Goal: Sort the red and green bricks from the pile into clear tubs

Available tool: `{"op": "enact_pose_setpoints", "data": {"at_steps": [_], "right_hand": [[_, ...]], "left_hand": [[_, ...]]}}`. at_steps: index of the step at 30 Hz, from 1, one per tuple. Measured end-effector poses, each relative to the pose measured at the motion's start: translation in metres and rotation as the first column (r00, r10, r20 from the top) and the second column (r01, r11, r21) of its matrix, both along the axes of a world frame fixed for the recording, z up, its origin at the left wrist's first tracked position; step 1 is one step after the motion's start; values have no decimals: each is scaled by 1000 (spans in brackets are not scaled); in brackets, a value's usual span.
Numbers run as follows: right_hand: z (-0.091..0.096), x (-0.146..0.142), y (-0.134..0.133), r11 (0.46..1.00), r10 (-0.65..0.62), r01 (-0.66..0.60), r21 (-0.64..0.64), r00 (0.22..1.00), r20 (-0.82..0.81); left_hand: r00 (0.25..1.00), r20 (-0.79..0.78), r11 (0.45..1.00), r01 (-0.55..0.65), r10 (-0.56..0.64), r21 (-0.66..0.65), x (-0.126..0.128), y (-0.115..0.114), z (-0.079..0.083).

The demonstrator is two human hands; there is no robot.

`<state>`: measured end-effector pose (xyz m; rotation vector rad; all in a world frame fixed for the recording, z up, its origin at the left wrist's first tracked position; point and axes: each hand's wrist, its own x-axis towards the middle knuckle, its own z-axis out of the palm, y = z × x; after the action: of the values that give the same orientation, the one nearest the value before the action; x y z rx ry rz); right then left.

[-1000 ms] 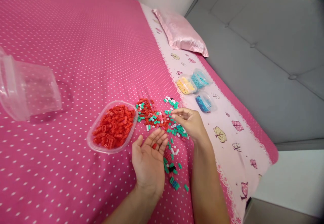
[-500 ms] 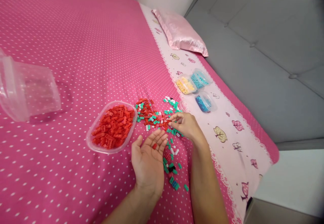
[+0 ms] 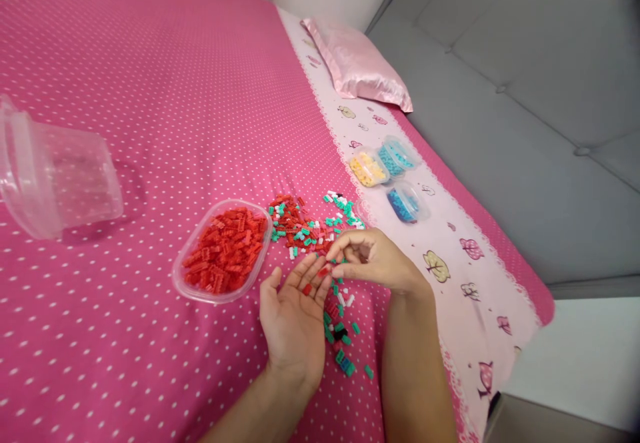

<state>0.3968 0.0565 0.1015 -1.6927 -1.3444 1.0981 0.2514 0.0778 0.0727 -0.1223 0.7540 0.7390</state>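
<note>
My left hand (image 3: 295, 313) lies palm up with its fingers stretched out. One small red toy brick (image 3: 307, 289) rests loose on those fingers. Right above its fingertips, my right hand (image 3: 373, 259) pinches another red toy brick (image 3: 323, 271) between thumb and finger. Beyond both hands spreads a mixed pile of toy bricks (image 3: 293, 219), mostly red, with green, white and pink among them. A clear plastic tub (image 3: 180, 288) full of red bricks (image 3: 225, 249) stands to the left of the pile. More loose bricks (image 3: 345, 363), green, white, black and blue, trail down beside my left wrist.
On the bed's pale border sit small clear tubs holding yellow bricks (image 3: 369, 168), light blue bricks (image 3: 395, 157) and darker blue bricks (image 3: 401, 204). A large clear container (image 3: 75, 176) lies on its side at the left. Farther back is a pink pillow (image 3: 363, 66) by the grey headboard (image 3: 500, 116).
My right hand has come from the pile toward my left fingertips, with a red brick now showing in its pinch. My left hand has stayed nearly still.
</note>
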Motion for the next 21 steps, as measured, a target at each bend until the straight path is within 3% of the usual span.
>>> {"op": "enact_pose_setpoints", "data": {"at_steps": [3,6,8,15,21], "right_hand": [[-6,2,4,981,-170,171,92,985,-26],[-22,9,11,887,-429,420,190,904,5],[-33,15,15,854,-500,476,208,862,81],[-51,14,22,927,-375,323,193,832,409],[-47,9,25,933,-361,307,189,798,482]], "left_hand": [[1000,0,1000,4,-4,7,0,0,0],[1000,-11,1000,10,-10,8,0,0,0],[1000,-9,1000,5,-5,10,1,0,0],[1000,-9,1000,-9,9,-1,1,0,-1],[1000,-16,1000,-12,12,-6,1,0,1]]}}
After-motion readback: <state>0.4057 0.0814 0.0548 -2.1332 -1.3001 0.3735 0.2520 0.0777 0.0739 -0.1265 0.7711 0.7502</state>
